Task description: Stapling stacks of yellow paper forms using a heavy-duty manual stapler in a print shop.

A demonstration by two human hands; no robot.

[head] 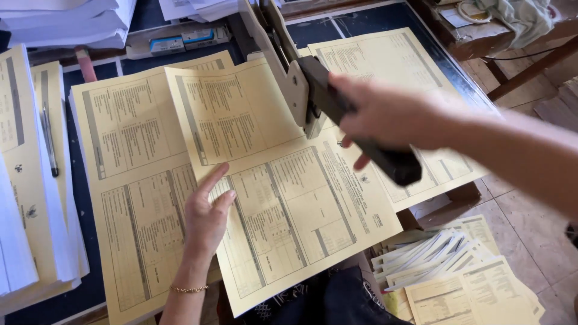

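While my right hand (385,114) is clenched on the black handle of the long-arm stapler (313,90), its long axis runs diagonal, from the far middle of the bench (78,289) down toward the right edge. The handle end points to me and to the right; the beige arm points away, approx. to the top centre. The stapler head sits on the fold line of the top yellow sheet (283,198), which lies tilted, its long side going from upper left to lower right. My left hand (208,216) is flat and not gripping, fingers spread on the left part of this sheet. Under it are more yellow printed sheets (126,198), left and right. A pen (49,141) lies on a paper stack at the left. On the floor, lower right, a loose pile of same forms (463,271); I see no box or tray around it.
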